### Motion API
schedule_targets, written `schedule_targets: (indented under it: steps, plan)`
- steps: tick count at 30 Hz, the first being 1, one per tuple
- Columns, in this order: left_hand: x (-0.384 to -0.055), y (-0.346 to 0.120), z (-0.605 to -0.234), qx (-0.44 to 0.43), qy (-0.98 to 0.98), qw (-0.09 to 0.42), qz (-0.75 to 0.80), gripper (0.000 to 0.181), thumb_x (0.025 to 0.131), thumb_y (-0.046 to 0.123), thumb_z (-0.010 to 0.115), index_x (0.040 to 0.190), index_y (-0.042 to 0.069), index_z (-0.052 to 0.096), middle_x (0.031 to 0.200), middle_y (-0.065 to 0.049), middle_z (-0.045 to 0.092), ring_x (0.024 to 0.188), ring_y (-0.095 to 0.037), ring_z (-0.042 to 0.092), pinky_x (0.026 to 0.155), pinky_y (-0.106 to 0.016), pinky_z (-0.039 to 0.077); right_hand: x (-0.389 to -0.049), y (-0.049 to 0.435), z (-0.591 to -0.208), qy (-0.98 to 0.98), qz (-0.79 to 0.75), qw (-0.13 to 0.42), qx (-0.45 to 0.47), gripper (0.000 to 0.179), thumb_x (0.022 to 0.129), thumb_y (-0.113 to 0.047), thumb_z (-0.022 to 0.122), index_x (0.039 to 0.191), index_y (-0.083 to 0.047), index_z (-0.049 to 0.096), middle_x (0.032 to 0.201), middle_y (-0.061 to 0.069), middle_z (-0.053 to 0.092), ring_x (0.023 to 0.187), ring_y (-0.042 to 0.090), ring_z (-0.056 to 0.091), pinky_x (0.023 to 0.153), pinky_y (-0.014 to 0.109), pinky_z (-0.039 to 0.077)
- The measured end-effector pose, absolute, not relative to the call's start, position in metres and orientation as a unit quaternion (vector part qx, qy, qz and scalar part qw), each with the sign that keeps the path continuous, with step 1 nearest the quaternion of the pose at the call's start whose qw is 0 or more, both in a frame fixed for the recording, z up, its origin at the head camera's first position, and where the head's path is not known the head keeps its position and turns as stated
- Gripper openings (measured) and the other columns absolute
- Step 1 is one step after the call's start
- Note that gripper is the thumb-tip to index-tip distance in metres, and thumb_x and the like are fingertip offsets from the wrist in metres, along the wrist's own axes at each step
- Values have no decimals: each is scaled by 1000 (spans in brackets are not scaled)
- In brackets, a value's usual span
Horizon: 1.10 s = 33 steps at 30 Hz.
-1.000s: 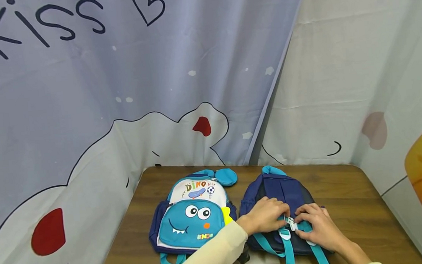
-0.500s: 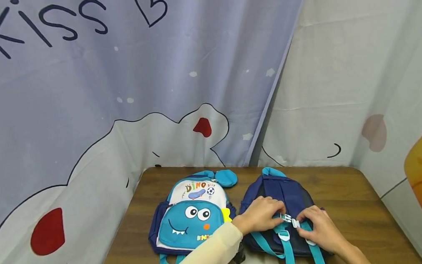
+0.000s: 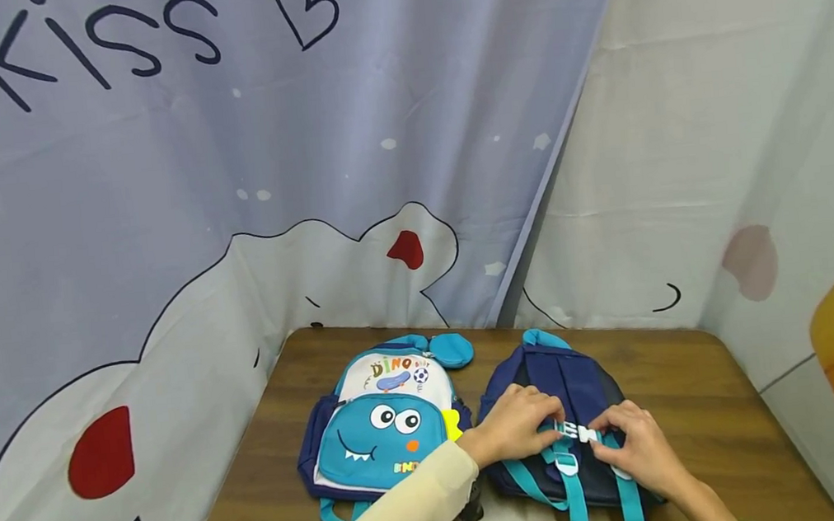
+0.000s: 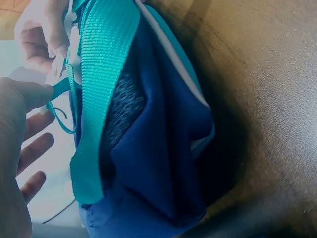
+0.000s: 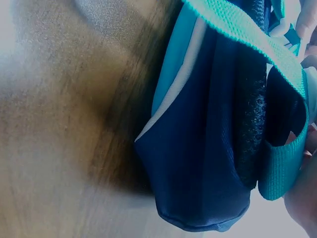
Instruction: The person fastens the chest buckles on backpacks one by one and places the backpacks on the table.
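Observation:
A navy backpack [image 3: 576,379] lies on the table, its back and teal shoulder straps facing up. Over it, a white side-release buckle [image 3: 586,434] on teal webbing stands between both hands. My left hand [image 3: 516,423] pinches the pronged half by its strap; in the left wrist view its thumb and index finger nip a teal strap [image 4: 60,88], the other fingers being spread. My right hand [image 3: 640,448] holds the socket half between thumb and fingers. The two halves line up end to end, the prongs at the socket's mouth; whether they are locked I cannot tell.
A second backpack [image 3: 387,429], blue with a dinosaur face, lies just left of the navy one, with a round teal pouch [image 3: 451,350] at its top. The wooden table [image 3: 684,386] ends at a printed curtain [image 3: 345,118] behind.
The buckle halves, tilted earlier, now lie in a straighter line between the hands. My right hand has turned the socket half slightly upward. The camera view has shifted a little.

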State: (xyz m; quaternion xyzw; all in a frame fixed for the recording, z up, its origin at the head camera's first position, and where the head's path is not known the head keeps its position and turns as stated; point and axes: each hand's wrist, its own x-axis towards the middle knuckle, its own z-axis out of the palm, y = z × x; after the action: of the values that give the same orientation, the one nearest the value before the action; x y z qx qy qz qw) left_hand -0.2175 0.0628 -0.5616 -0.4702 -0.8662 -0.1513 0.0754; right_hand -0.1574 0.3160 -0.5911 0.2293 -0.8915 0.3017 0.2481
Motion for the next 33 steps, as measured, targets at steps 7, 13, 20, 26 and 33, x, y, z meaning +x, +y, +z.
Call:
schedule_targets:
  steps: [7, 13, 20, 26, 33]
  plan:
    - [-212, 64, -568, -454, -871, 93, -162, 16, 100, 41, 74, 111, 29, 68, 105, 17, 71, 99, -3, 58, 94, -26, 42, -159, 315, -591, -897, 301, 235, 224, 42, 64, -3, 95, 87, -30, 74, 83, -24, 65, 83, 4, 53, 77, 30, 37]
    - [-209, 64, -573, -445, -873, 92, -175, 15, 101, 41, 73, 110, 30, 68, 107, 18, 71, 101, -3, 58, 96, -26, 41, -162, 315, -591, -894, 300, 235, 237, 42, 64, -3, 96, 87, -29, 74, 82, -23, 65, 81, 4, 53, 77, 28, 37]
    - [-206, 64, -575, -435, -874, 99, -192, 15, 100, 41, 74, 108, 30, 68, 106, 18, 71, 98, -2, 58, 94, -24, 42, -166, 313, -585, -896, 295, 219, 248, 37, 66, -4, 96, 87, -27, 75, 83, -21, 67, 81, 4, 53, 76, 31, 38]
    - [-206, 63, -579, -423, -874, 104, -214, 14, 99, 39, 76, 106, 30, 68, 104, 18, 70, 95, -1, 58, 93, -23, 42, -170, 312, -577, -908, 277, 194, 247, 33, 68, -8, 94, 87, -27, 76, 84, -24, 66, 82, 2, 53, 78, 34, 40]
    - [-205, 63, -582, -410, -877, 96, -230, 12, 100, 38, 75, 105, 30, 68, 103, 19, 71, 93, 0, 57, 92, -23, 42, -172, 313, -573, -917, 260, 172, 248, 29, 71, -14, 95, 90, -28, 78, 89, -21, 70, 85, 1, 54, 76, 33, 41]
